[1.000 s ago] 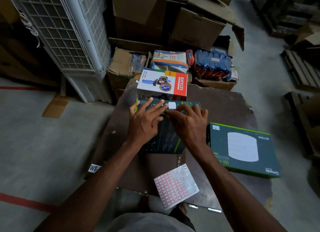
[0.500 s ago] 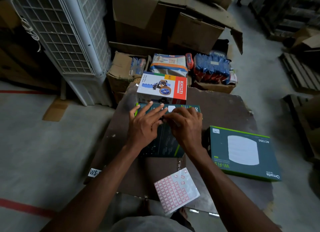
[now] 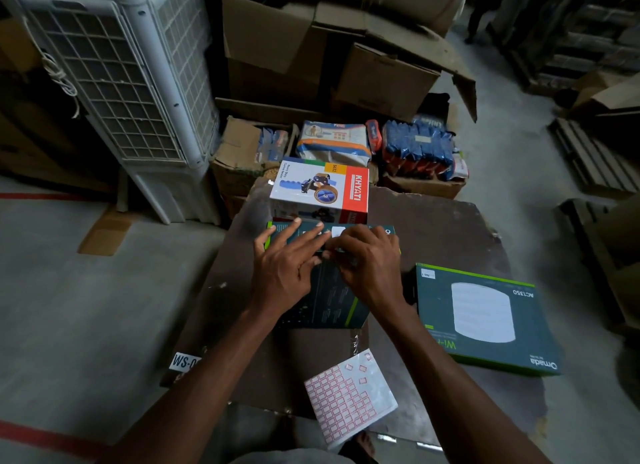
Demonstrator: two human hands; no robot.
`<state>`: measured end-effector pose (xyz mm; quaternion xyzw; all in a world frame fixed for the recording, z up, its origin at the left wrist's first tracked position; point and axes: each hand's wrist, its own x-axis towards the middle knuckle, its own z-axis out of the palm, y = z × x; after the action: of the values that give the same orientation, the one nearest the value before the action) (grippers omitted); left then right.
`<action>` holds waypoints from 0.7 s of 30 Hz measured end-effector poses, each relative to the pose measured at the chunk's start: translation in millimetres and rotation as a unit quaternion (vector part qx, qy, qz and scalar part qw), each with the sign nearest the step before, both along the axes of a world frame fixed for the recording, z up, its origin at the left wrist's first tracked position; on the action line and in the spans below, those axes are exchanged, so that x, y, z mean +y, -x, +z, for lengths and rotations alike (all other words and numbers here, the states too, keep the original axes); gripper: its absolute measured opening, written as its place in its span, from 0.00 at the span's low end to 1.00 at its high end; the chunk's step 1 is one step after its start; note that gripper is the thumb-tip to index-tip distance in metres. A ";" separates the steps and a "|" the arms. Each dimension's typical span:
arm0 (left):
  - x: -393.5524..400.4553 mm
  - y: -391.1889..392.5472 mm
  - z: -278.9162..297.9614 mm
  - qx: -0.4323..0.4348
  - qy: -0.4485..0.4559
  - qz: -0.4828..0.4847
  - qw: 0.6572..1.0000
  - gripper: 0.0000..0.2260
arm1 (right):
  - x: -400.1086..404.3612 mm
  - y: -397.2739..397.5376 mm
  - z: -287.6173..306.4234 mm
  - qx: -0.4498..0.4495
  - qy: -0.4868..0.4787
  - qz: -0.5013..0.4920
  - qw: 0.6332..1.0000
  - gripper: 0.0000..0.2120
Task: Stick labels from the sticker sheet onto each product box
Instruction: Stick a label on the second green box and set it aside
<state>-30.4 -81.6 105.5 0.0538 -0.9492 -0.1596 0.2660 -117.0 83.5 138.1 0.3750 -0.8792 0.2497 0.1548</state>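
A dark green product box (image 3: pixel 330 307) lies in the middle of the brown board (image 3: pixel 446 235). Both hands rest on its far half. My left hand (image 3: pixel 285 266) lies flat with fingers spread. My right hand (image 3: pixel 367 262) has its fingertips pinched together against the left fingers; what is between them is hidden. The sticker sheet (image 3: pixel 349 396) with red-bordered labels lies near the board's front edge. A second green box (image 3: pixel 485 318) sits to the right, with a small white label at its far left corner. A white and red Khyati box (image 3: pixel 320 190) stands behind.
A white air cooler (image 3: pixel 121 82) stands at the back left. Large cardboard cartons (image 3: pixel 311 41) are stacked behind, with packets of goods (image 3: pixel 417 148) in open boxes. Wooden pallets (image 3: pixel 588 152) lie on the right. Grey concrete floor with red lines surrounds the board.
Both hands have stayed on the dark green box; the right fingertips have drawn in toward the left fingers. The view has shifted slightly.
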 end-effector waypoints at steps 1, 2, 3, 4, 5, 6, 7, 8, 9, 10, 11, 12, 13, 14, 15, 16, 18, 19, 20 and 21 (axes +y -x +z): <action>0.0 -0.1 0.3 -0.001 0.002 0.000 1.000 0.23 | 0.4 0.0 -1.4 0.005 -0.002 0.000 1.000 0.09; 0.0 -0.2 0.7 -0.001 0.002 0.001 1.000 0.23 | 1.8 0.8 -2.1 0.008 -0.002 0.006 1.000 0.08; -0.4 -0.2 1.3 -0.002 0.001 0.000 1.000 0.23 | 3.3 2.0 -2.0 0.008 -0.001 0.015 1.000 0.08; -0.7 -0.2 1.5 -0.002 0.001 -0.001 1.000 0.23 | 4.8 3.4 -1.8 0.007 0.000 0.024 1.000 0.09; -1.1 -0.4 1.6 -0.003 0.001 -0.003 1.000 0.23 | 5.5 4.3 -1.1 0.006 -0.002 0.030 1.000 0.09; -1.3 -0.8 1.7 -0.003 0.002 -0.004 1.000 0.23 | 5.6 4.7 0.1 0.005 -0.003 0.032 0.999 0.09; -1.4 -1.3 1.6 -0.002 0.004 -0.004 1.000 0.23 | 4.9 4.3 1.2 0.002 -0.004 0.030 1.000 0.08; -1.4 -2.0 1.7 -0.002 0.004 -0.003 1.000 0.23 | 4.3 3.5 1.9 -0.001 -0.004 0.027 1.000 0.07; -1.0 -2.4 1.8 -0.002 0.002 -0.003 1.000 0.24 | 3.5 2.6 1.7 -0.003 -0.001 0.024 1.000 0.07; -0.5 -2.5 1.9 -0.001 -0.001 -0.003 1.000 0.24 | 3.2 1.9 1.3 -0.003 0.000 0.021 1.000 0.09; 0.2 -2.5 2.1 0.000 -0.003 -0.002 1.000 0.24 | 3.5 1.6 0.4 -0.001 -0.001 0.022 1.000 0.10; 0.7 -2.4 1.9 0.002 -0.005 -0.002 1.000 0.25 | 4.6 1.8 -1.2 0.007 -0.006 0.025 1.000 0.11; 1.0 -2.4 1.5 0.006 -0.006 -0.002 1.000 0.24 | 6.1 1.9 -3.7 0.019 -0.015 0.030 0.999 0.12; 1.1 -2.4 1.0 0.010 -0.007 -0.001 1.000 0.24 | 8.2 1.8 -6.1 0.031 -0.022 0.033 0.999 0.13; 1.3 -2.6 0.8 0.014 -0.005 0.000 1.000 0.24 | 10.0 1.4 -7.9 0.037 -0.023 0.035 0.998 0.13; 1.4 -3.2 0.4 0.017 -0.003 0.001 1.000 0.24 | 11.3 0.8 -8.9 0.038 -0.016 0.035 0.999 0.12; 2.5 -4.9 -0.2 0.022 -0.001 0.000 1.000 0.24 | 12.8 -1.0 -8.1 0.026 0.010 0.033 0.999 0.11; 3.0 -5.8 -0.4 0.024 -0.001 -0.001 1.000 0.24 | 12.7 -1.4 -6.8 0.012 0.022 0.031 0.999 0.09; 3.1 -6.5 -0.6 0.026 -0.002 -0.001 1.000 0.23 | 12.2 -1.0 -5.2 -0.004 0.030 0.029 0.999 0.08; 3.0 -7.1 -0.8 0.026 -0.001 0.000 1.000 0.23 | 11.4 -0.1 -3.5 -0.017 0.035 0.027 0.999 0.07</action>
<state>-23.3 -78.6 104.7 0.0496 -0.9418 -0.1619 0.2905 -116.9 94.9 134.6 0.3884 -0.8622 0.2905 0.1460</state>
